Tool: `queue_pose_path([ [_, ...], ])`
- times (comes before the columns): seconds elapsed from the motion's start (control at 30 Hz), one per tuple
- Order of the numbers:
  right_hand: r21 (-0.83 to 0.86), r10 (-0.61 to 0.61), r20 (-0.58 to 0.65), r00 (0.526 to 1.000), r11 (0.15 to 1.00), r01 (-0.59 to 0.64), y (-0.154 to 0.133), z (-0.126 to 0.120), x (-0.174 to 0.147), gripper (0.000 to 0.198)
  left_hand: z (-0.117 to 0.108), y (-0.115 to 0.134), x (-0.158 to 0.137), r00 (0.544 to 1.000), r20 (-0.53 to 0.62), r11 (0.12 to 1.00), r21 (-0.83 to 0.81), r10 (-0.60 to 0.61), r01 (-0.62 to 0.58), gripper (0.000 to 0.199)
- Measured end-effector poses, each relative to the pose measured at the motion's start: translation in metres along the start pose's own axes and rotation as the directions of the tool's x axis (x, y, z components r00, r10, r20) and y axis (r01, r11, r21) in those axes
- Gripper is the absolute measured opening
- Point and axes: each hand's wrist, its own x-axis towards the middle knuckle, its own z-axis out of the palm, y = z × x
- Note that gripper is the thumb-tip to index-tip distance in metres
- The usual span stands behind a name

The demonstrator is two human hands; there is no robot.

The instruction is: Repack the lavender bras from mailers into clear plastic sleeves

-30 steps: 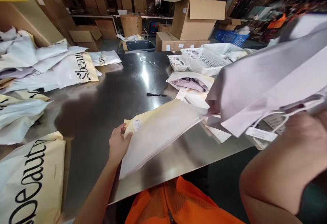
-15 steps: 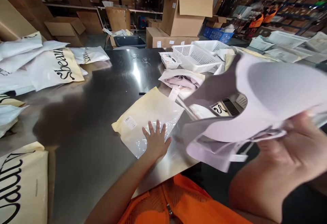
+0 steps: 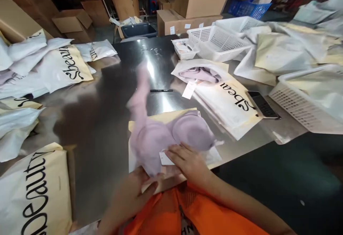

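Observation:
A lilac bra (image 3: 158, 138) lies cups up near the table's front edge, on a cream-and-white plastic bag (image 3: 131, 126) that shows around its sides. One strap is blurred and stretches away from me across the metal table. At the bra's lower left edge, my left hand (image 3: 134, 188) grips the fabric, slightly smeared by motion. My right hand (image 3: 191, 161) rests flat on the lower part of the right cup, fingers stretched out. Its fingertips touch a white tag (image 3: 165, 159); the thumb is hidden.
A black pen (image 3: 161, 90) lies beyond the bra. To the right are printed bags (image 3: 227, 103) with another lilac garment (image 3: 199, 74), a phone (image 3: 262, 104) and a white basket (image 3: 300, 110). More white baskets (image 3: 217, 42) stand behind. Printed bags (image 3: 64, 67) are piled on the left.
The bra has come down from the raised right hand onto the bag. My left hand has left the bag's surface for the bra's left edge. My right hand now lies on the bra.

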Motion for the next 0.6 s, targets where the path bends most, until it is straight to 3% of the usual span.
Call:
queue_pose_path([
  [0.07,0.042,-0.035,0.054,0.998,0.999,0.033,-0.011,0.016,-0.003,0.029,-0.013,-0.006,-0.018,0.990,-0.097,0.994,-0.015,-0.105,0.104,0.029],
  [0.13,0.149,-0.045,0.090,0.995,0.988,0.031,-0.016,0.015,-0.002,0.028,-0.020,-0.010,-0.026,0.947,-0.247,0.975,0.036,-0.205,0.220,0.032],
  [0.2,0.242,-0.065,0.093,0.994,0.970,0.041,-0.013,0.001,0.000,0.027,-0.023,-0.013,-0.022,0.857,-0.419,0.924,0.098,-0.300,0.371,0.037],
  [0.27,0.249,-0.045,-0.003,0.999,0.967,0.045,-0.002,-0.018,0.001,0.026,-0.028,-0.020,-0.010,0.730,-0.575,0.842,0.124,-0.370,0.524,0.039],
  [0.33,0.114,0.124,-0.160,0.979,0.988,-0.107,0.016,-0.034,0.000,0.026,-0.040,-0.032,0.004,0.586,-0.680,0.743,0.090,-0.441,0.663,0.039],
  [0.37,0.022,0.265,-0.227,0.937,0.963,-0.267,0.026,-0.041,-0.002,0.030,-0.048,-0.039,0.009,0.520,-0.705,0.687,0.064,-0.482,0.724,0.040],
  [0.43,-0.127,0.564,-0.240,0.790,0.789,-0.601,0.048,-0.049,-0.004,0.047,-0.065,-0.050,0.016,0.437,-0.714,0.597,0.032,-0.547,0.801,0.043],
  [0.5,-0.182,0.771,-0.043,0.635,0.619,-0.764,0.066,-0.050,-0.004,0.061,-0.077,-0.056,0.020,0.433,-0.681,0.557,0.044,-0.590,0.829,0.047],
  [0.53,-0.169,0.806,0.094,0.585,0.592,-0.788,0.071,-0.049,-0.002,0.064,-0.079,-0.057,0.022,0.460,-0.655,0.562,0.064,-0.599,0.824,0.049],
  [0.6,-0.069,0.788,0.268,0.554,0.589,-0.805,0.075,-0.043,0.003,0.062,-0.075,-0.054,0.028,0.555,-0.633,0.643,0.116,-0.539,0.757,0.050],
])
